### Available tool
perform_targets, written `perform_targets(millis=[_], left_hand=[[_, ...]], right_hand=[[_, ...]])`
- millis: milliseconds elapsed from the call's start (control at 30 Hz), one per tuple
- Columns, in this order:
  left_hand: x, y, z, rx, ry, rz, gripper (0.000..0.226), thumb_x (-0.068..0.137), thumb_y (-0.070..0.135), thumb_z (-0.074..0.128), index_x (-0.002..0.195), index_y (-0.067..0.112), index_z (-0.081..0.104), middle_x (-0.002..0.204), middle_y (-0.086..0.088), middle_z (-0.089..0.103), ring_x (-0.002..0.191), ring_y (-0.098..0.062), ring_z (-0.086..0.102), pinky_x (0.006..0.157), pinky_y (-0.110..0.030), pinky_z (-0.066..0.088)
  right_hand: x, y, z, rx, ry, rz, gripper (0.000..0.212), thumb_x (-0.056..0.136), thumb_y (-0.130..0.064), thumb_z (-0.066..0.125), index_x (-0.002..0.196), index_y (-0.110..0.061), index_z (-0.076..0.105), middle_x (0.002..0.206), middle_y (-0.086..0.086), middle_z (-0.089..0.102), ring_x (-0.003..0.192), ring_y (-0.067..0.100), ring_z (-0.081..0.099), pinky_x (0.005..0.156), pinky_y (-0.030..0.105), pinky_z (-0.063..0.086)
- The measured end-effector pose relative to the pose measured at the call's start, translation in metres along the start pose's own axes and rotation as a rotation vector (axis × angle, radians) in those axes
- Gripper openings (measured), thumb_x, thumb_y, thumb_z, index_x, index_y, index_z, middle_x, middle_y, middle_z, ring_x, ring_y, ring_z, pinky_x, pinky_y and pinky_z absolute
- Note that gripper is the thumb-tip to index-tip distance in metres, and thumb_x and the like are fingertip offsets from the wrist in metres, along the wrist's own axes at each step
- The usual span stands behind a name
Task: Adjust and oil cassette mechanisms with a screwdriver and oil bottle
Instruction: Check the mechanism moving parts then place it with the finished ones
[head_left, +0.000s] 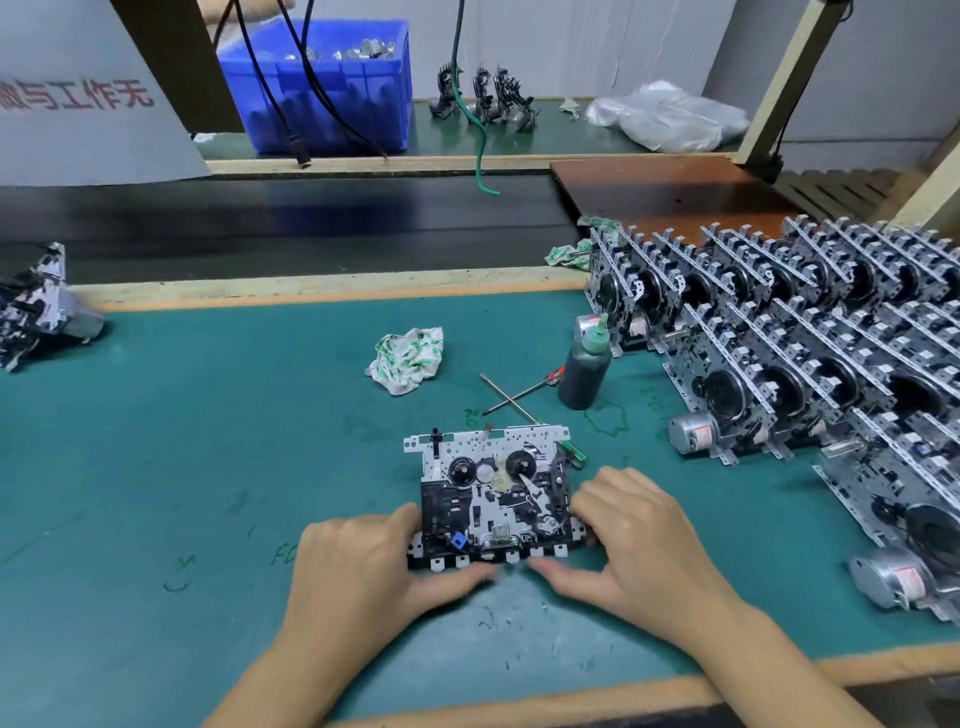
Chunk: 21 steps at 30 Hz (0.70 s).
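Note:
A cassette mechanism (493, 488) lies flat on the green mat in front of me, reels facing up. My left hand (363, 566) grips its near left corner, thumb along the front edge. My right hand (639, 540) grips its near right corner in the same way. Behind the mechanism, two thin screwdrivers (514, 397) lie crossed on the mat, one with a red handle, the other with a green handle. A dark green oil bottle (584, 371) with a green nozzle stands upright just right of them.
Several rows of cassette mechanisms (810, 353) with motors stand packed at the right. A crumpled patterned cloth (408, 358) lies behind the work spot. Another mechanism (36, 306) sits at the far left. A blue bin (322, 88) stands beyond a dark conveyor (285, 223).

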<state>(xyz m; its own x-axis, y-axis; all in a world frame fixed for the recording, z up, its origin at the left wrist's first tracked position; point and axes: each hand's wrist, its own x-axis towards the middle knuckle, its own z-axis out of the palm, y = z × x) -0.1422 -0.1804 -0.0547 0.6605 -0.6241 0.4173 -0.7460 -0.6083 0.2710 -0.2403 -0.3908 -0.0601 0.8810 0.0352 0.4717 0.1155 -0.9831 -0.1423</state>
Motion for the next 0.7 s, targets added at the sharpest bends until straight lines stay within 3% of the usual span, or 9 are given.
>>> perform_targets(millis=[133,267,367,567,700], left_hand=[[0.0,-0.007,-0.004,-0.045,-0.087,0.096,0.066,0.055,0.086,0.046,0.053,0.022,0.03,0.034,0.005,0.037,0.029,-0.015,0.04,0.03,-0.021,0.032],[-0.004,-0.003,-0.001,-0.076,-0.069,0.126,0.062,0.057,0.08,0.054,0.05,0.019,0.044,0.034,0.004,0.037,0.029,-0.014,0.041,0.031,-0.017,0.031],[-0.005,0.003,-0.001,-0.047,-0.006,0.07,0.057,0.057,0.077,0.054,0.052,0.023,0.033,0.033,0.002,0.036,0.028,-0.017,0.04,0.034,-0.016,0.028],[-0.005,0.005,0.0,-0.025,0.016,0.014,0.057,0.058,0.073,0.054,0.047,0.019,0.037,0.032,0.001,0.034,0.027,-0.017,0.039,0.032,-0.019,0.029],[-0.005,0.008,0.004,0.026,0.05,-0.037,0.061,0.061,0.071,0.052,0.041,0.015,0.039,0.03,0.0,0.031,0.024,-0.017,0.036,0.033,-0.019,0.025]], right_hand=[[0.0,0.0,-0.002,-0.037,0.015,0.002,0.049,0.075,-0.061,0.053,0.058,-0.017,0.043,0.056,-0.006,0.039,0.056,0.012,0.029,0.058,0.026,0.022],[0.002,-0.003,-0.003,-0.065,0.046,0.038,0.055,0.071,-0.069,0.052,0.056,-0.018,0.04,0.053,-0.007,0.036,0.053,0.013,0.028,0.057,0.026,0.02],[0.003,-0.005,0.0,-0.077,0.071,0.054,0.056,0.073,-0.067,0.051,0.053,-0.015,0.042,0.05,-0.004,0.04,0.052,0.013,0.03,0.055,0.027,0.022],[-0.001,0.002,-0.002,-0.073,0.012,-0.043,0.051,0.077,-0.059,0.054,0.054,-0.015,0.044,0.052,-0.004,0.041,0.051,0.016,0.037,0.056,0.025,0.024],[0.0,0.002,-0.003,-0.008,0.005,-0.028,0.053,0.072,-0.061,0.059,0.054,-0.014,0.042,0.052,-0.003,0.04,0.054,0.014,0.031,0.056,0.024,0.022]])
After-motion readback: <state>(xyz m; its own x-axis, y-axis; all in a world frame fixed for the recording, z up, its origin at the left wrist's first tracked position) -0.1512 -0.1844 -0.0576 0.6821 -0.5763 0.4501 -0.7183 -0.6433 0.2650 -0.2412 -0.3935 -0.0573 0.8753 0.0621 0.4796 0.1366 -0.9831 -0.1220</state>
